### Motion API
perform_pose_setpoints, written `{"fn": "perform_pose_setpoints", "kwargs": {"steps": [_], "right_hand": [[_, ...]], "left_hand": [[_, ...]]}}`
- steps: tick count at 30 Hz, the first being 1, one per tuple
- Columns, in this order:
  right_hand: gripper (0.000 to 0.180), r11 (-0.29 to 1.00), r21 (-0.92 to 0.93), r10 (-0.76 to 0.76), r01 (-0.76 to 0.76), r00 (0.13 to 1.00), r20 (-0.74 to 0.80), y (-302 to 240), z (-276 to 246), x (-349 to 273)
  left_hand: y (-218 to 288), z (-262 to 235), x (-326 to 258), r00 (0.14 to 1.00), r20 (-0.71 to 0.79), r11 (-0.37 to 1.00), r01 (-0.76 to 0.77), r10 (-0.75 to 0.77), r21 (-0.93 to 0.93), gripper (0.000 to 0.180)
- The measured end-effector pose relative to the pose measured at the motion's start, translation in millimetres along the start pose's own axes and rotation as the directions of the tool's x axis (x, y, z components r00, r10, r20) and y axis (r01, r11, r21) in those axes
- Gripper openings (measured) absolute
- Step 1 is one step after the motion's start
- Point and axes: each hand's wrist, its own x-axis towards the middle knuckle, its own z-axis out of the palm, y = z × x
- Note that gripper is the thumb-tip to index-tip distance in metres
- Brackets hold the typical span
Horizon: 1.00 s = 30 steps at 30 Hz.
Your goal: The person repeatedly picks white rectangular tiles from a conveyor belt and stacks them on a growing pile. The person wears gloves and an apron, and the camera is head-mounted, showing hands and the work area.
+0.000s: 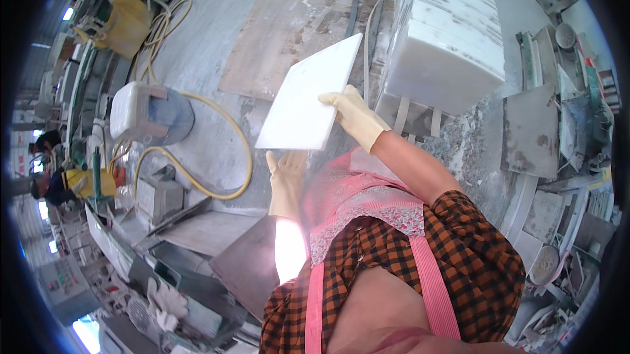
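- A gloved right hand [356, 116] grips a white slab [307, 95] by its right edge, thumb across the face.
- The slab tilts above the floor [216, 45].
- At its lower edge, the gloved left hand [287, 182] extends ungripping fingers.

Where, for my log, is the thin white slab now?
In the head view, near centre, the slab is gripped at its right edge by the right hand, the left hand at its lower edge.

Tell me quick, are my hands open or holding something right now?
Left hand: open, fingers extended by the lower edge of the white slab; whether it supports it can't be told.
Right hand: closed, holding the white slab's right edge.
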Motion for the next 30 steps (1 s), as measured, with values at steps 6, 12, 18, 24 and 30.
{"fn": "perform_pose_setpoints", "kwargs": {"steps": [6, 12, 18, 24, 30], "right_hand": [[0.047, 0.985, 0.171, -0.034, 0.017, 0.995, 0.094, -61.6, 9.4, 32.5], [0.047, 0.978, -0.201, -0.005, 0.054, 0.972, 0.233, -137.5, -23.6, 98.7], [0.048, -0.163, -0.956, -0.546, 0.246, 0.784, 0.295, -273.2, -125.5, 209.7], [0.084, -0.219, -0.898, -0.611, -0.381, 0.771, -0.178, -410.4, -266.6, 313.0], [0.074, -0.176, -0.902, -0.661, -0.395, 0.726, -0.189, -407.8, -312.0, 354.1]], "left_hand": [[10.3, 126.3, 45.8, 0.918, 0.395, 0.958, -0.142, 0.033, 0.249, 0.055], [8.0, 222.3, 90.5, 0.957, 0.220, 0.919, -0.252, 0.190, 0.302, 0.044], [7.1, 296.8, 173.3, 0.975, 0.127, 0.851, -0.221, 0.182, 0.476, 0.031], [-8.3, 331.0, 357.9, 0.960, 0.273, 0.820, -0.107, -0.062, 0.562, 0.040], [-72.5, 340.4, 592.6, 0.951, 0.049, 0.779, 0.221, -0.306, 0.587, 0.044]]}}
